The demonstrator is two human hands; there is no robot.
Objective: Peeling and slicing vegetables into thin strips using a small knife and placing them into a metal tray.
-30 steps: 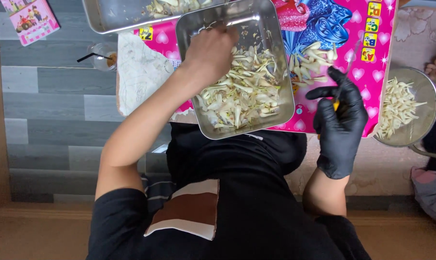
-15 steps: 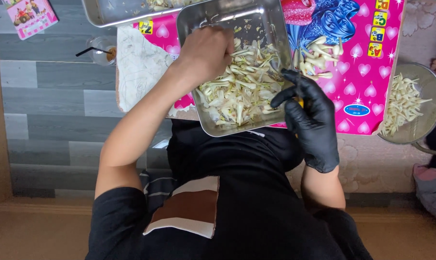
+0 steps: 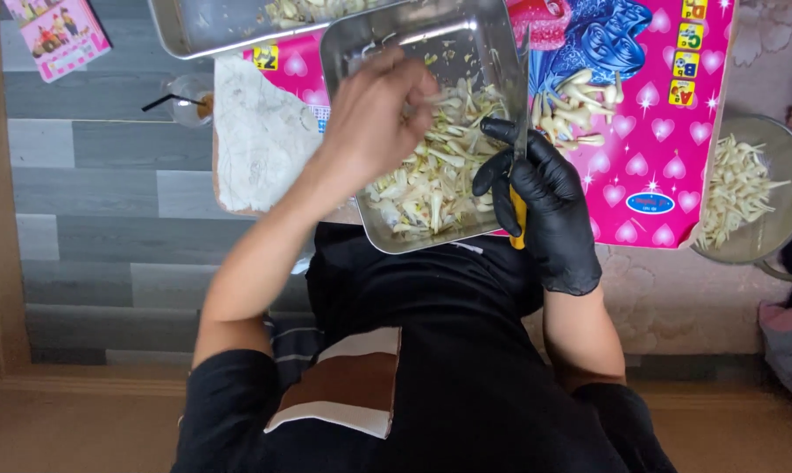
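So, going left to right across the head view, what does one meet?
Pink booklet → plastic cup with straw → white cloth → left hand → right hand, gloved, holding a yellow-handled knife → round metal bowl.

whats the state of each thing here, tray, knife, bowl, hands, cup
metal tray: tilted toward the person, part full of pale cut strips
left hand: bare, reaching into the tray
right hand: in a black glove, gripping the knife at the tray's edge
knife: held upright, yellow handle low, blade up
round bowl: holds pale strips
second tray: on the mat's far side, some pieces inside
plastic cup: on the floor, straw in it
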